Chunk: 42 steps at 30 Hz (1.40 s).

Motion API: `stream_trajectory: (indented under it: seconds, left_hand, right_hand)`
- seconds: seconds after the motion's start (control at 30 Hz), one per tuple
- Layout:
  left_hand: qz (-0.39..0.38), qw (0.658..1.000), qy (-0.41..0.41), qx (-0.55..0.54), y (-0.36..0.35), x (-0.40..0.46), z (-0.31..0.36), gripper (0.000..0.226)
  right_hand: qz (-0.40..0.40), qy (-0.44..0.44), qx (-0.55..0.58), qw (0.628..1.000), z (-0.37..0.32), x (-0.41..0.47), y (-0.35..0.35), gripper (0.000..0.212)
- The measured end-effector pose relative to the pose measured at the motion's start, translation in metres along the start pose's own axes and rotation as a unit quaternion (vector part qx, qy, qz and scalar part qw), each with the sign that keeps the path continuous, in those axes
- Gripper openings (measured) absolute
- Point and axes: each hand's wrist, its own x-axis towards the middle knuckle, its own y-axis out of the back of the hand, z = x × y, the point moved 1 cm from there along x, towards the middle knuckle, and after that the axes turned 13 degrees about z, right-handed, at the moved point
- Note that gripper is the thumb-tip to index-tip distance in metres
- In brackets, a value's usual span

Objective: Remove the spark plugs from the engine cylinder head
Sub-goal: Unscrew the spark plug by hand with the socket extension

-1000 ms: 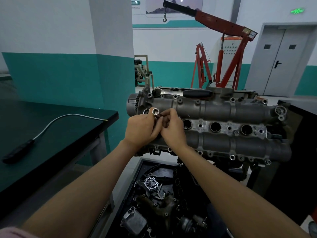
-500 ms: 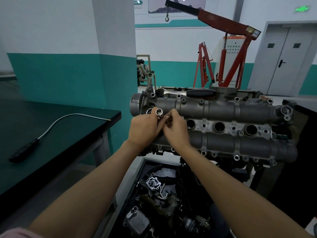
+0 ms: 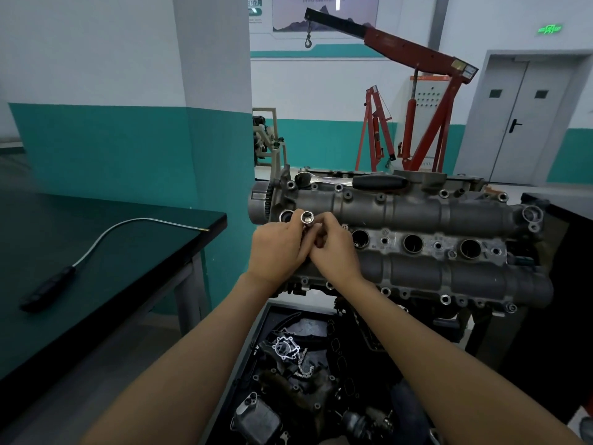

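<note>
The grey cylinder head [image 3: 417,213] lies across the middle of the view with a row of round plug wells; three open wells [image 3: 413,243] show to the right of my hands and one more [image 3: 285,216] to their left. My left hand [image 3: 277,248] grips a shiny socket [image 3: 307,217], its open end facing up. My right hand [image 3: 333,248] is pressed against the left one, its fingers pinching the socket's lower part. What lies under the fingers is hidden.
A ratchet with a black handle [image 3: 378,181] lies on the far side of the head. A flexible pick-up tool [image 3: 96,248] rests on the dark bench [image 3: 96,290] at left. Below is a tray of engine parts [image 3: 308,380]. A red engine crane [image 3: 417,101] stands behind.
Both hands stay together on the socket over the left end of the head. The view has shifted slightly, so the engine sits a little further right.
</note>
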Motion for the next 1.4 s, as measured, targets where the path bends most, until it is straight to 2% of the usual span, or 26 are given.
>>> stream_trajectory:
  seconds: [0.1,0.27,0.4,0.47,0.6,0.77,0.93,1.1,1.2,1.33,1.4]
  left_hand:
    - [0.006,1.000,-0.003,0.000,0.001,-0.001,0.000,0.034]
    - [-0.006,1.000,0.011,-0.007,0.002,0.000,0.000,0.027]
    - [-0.008,0.999,0.033,-0.034,0.004,0.002,0.002,0.029]
    - [-0.010,0.998,0.028,-0.057,0.007,0.001,0.002,0.027]
    - [-0.024,0.998,0.014,-0.054,0.010,0.000,0.001,0.028]
    - [-0.028,0.997,0.057,-0.050,0.008,0.003,0.004,0.032]
    - [-0.026,0.995,0.057,-0.081,0.013,0.003,0.007,0.034]
    - [-0.036,0.995,0.069,-0.068,0.012,0.004,0.006,0.019]
    - [-0.041,0.994,0.085,-0.057,0.010,0.004,0.007,0.025]
    - [-0.043,0.994,0.089,-0.050,0.010,0.003,0.006,0.034]
    - [-0.032,0.995,0.074,-0.060,0.011,0.003,0.007,0.036]
  right_hand:
    - [0.010,-0.023,0.012,1.000,0.002,0.001,-0.001,0.019]
    - [0.024,0.003,0.027,0.999,0.002,-0.001,0.001,0.012]
    - [-0.001,0.025,0.012,1.000,0.001,-0.002,0.001,0.009]
    - [-0.013,0.029,0.011,0.999,0.001,-0.002,0.000,0.012]
    - [-0.002,0.018,0.003,1.000,0.004,-0.001,-0.002,0.004]
    - [0.021,-0.005,0.022,1.000,0.005,0.000,-0.002,0.020]
    - [0.005,0.021,0.040,0.999,0.004,-0.002,0.000,0.015]
    - [-0.011,0.030,0.003,0.999,0.003,-0.003,-0.001,0.012]
    - [0.009,-0.010,0.025,1.000,0.003,-0.002,-0.002,0.015]
    - [0.020,0.007,0.039,0.999,0.004,-0.003,-0.002,0.031]
    - [0.009,0.017,0.039,0.999,0.004,-0.004,-0.001,0.033]
